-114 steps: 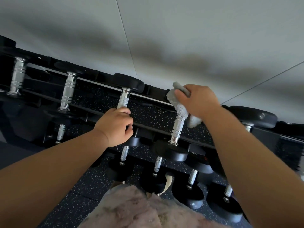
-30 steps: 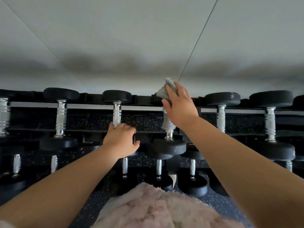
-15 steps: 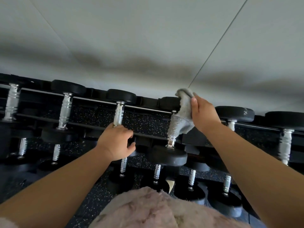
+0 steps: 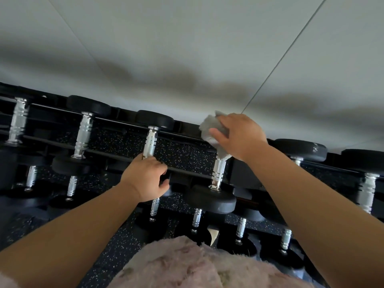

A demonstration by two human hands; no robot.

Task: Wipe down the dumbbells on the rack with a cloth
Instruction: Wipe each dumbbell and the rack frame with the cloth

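Note:
Black dumbbells with chrome handles lie in rows on a black rack (image 4: pixel 187 173). My right hand (image 4: pixel 239 136) grips a grey cloth (image 4: pixel 209 129) and presses it over the far head and upper handle of one top-row dumbbell (image 4: pixel 218 175); that far head is hidden under cloth and hand. My left hand (image 4: pixel 145 179) is closed around the lower part of the chrome handle of the neighbouring dumbbell (image 4: pixel 151 140) to the left.
More dumbbells sit left (image 4: pixel 83 136) and right (image 4: pixel 367 192) on the top row, and smaller ones on the lower row (image 4: pixel 196 218). A pale wall (image 4: pixel 187 48) rises behind the rack. Speckled black flooring shows through. My fuzzy pink clothing (image 4: pixel 187 265) fills the bottom.
My right hand has shifted over the top of the cloth, bunching it on the dumbbell's far head. My left hand keeps its hold. The view has tilted.

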